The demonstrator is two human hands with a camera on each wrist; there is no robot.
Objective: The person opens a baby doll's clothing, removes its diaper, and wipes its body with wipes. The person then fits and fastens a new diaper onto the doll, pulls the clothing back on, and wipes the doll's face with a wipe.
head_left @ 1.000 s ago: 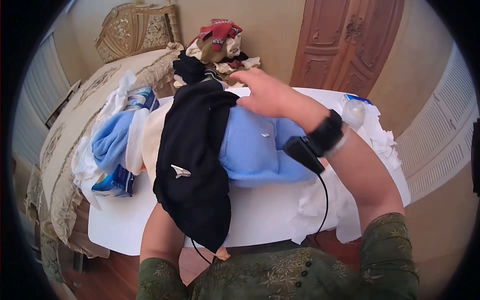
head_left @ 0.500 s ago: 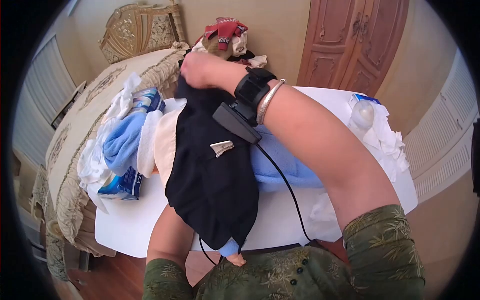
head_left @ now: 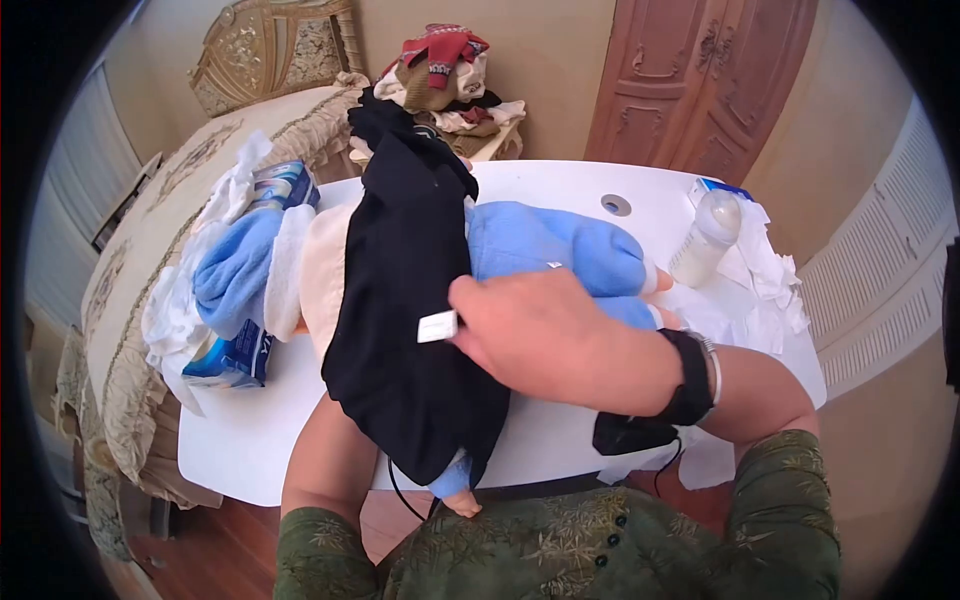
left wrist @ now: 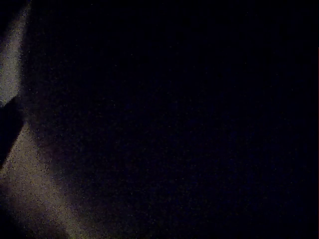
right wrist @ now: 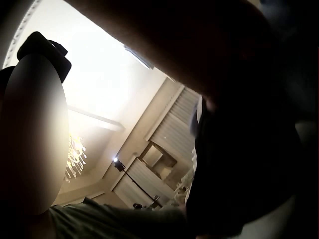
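A baby doll in a blue fleece suit [head_left: 540, 235] lies on its back or front across the white table [head_left: 230, 440], its head end to the left in a blue hat [head_left: 237, 270] with a white brim. Over its upper body spreads a black garment [head_left: 410, 230] with a cream edge [head_left: 325, 260]. My right hand [head_left: 545, 330] pinches a white label [head_left: 437, 327] on the black cloth. The left forearm [head_left: 330, 450] runs under the garment, which hides my left hand; the left wrist view is nearly all dark. A small doll hand [head_left: 461, 503] pokes out at the near edge.
A baby bottle [head_left: 705, 240] stands at the right among crumpled white tissues [head_left: 760, 290]. Blue packs [head_left: 235, 358] and white cloths lie at the left end. Beyond the table are a bed [head_left: 190, 170], a clothes heap [head_left: 440, 75] and a wooden wardrobe [head_left: 680, 80].
My right hand swept left over the garment's far side, spreading it further back, then came toward me to the white label. The left arm stays under the cloth.
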